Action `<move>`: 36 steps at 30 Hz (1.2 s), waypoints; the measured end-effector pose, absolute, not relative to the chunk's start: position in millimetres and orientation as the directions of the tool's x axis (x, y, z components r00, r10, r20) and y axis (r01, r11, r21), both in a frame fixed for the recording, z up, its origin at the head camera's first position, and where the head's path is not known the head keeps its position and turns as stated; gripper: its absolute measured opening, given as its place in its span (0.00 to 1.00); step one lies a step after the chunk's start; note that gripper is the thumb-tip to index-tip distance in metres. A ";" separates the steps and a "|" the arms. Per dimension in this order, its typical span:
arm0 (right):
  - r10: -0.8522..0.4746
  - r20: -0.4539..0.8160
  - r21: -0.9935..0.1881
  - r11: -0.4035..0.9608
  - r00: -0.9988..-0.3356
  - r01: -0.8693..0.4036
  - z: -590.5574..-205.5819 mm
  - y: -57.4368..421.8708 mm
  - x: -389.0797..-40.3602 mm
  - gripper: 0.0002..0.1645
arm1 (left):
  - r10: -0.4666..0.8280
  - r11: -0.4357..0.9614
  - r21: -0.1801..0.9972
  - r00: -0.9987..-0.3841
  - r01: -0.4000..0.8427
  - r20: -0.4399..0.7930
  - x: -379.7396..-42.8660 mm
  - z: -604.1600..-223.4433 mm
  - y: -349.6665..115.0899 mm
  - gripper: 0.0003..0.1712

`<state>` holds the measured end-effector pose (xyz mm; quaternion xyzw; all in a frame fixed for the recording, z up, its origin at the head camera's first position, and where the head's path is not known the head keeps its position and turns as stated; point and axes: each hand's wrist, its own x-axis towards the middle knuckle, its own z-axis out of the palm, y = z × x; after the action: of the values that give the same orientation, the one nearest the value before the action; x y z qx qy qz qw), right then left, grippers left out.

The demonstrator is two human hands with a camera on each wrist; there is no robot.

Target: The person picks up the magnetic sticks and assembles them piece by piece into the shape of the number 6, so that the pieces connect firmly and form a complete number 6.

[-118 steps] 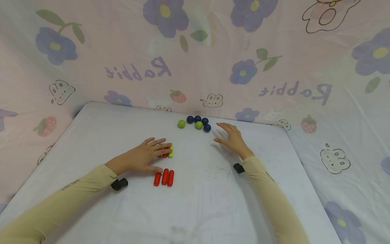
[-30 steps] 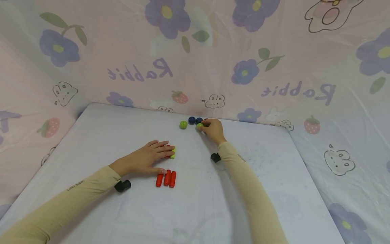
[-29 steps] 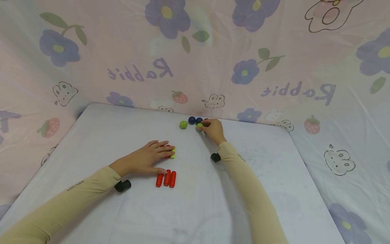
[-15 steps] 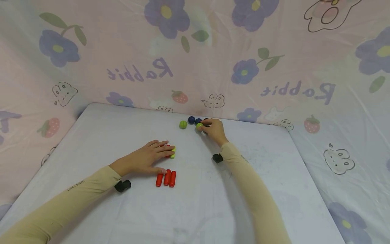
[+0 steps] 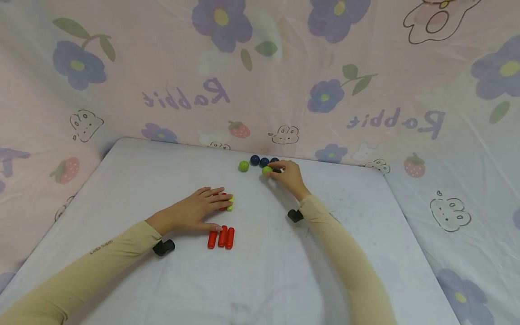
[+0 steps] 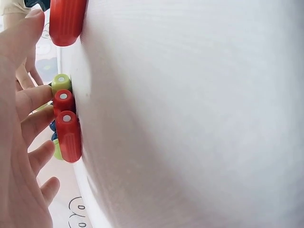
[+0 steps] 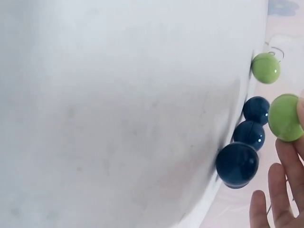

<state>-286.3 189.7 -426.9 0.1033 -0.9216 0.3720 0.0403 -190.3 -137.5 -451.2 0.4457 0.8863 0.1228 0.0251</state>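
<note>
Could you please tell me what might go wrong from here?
The held green ball is round and pinched by the right hand's fingertips, so it could slip and roll. The blue balls sit close by, near the far edge of the white table, so a knock might send one rolling. The left hand's thumb overlaps the near red sticks in the head view; moving it may disturb them.

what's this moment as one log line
right grip: pinches green ball; left grip: over red sticks, yellow stick; blue balls: on table
</note>
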 end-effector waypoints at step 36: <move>-0.302 0.049 -0.732 0.638 -0.952 -0.240 -444.2 235.3 -199.0 0.20 | 0.781 0.601 0.238 -0.624 0.763 0.033 -190.5 -453.3 -135.9 0.45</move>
<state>-199.0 235.3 -444.2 0.1498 -0.9040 0.3985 -0.0390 -190.5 -135.9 -453.3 0.4318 0.8938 0.1151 0.0373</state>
